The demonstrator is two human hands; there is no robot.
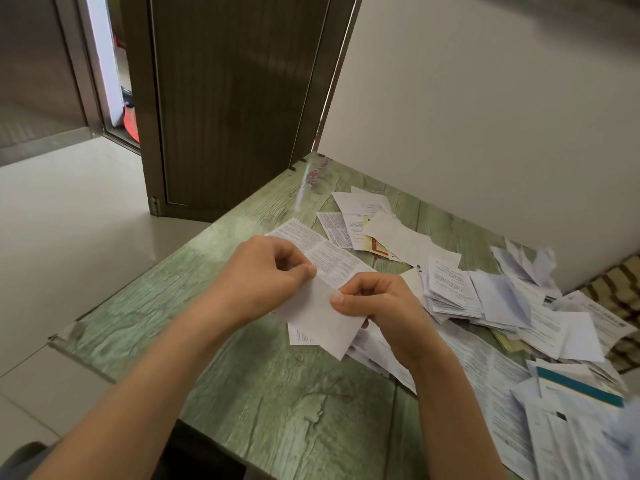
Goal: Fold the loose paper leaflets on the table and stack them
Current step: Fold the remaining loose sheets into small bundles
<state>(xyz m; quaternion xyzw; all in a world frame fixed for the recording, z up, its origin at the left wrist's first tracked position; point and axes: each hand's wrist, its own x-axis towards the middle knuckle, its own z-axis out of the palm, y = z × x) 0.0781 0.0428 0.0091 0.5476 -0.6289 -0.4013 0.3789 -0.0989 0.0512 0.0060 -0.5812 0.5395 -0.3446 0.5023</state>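
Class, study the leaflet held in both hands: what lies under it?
Under the held leaflet, pinched by the left hand and right hand, printed leaflets poke out at its right edge, lying on the green table. Whatever sits beneath its middle is covered.

Print on the leaflets (446,289) (small, blurred) is unreadable.

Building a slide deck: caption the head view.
Left hand and right hand pinch a white printed paper leaflet over a green wood-grain table beside scattered loose leaflets.
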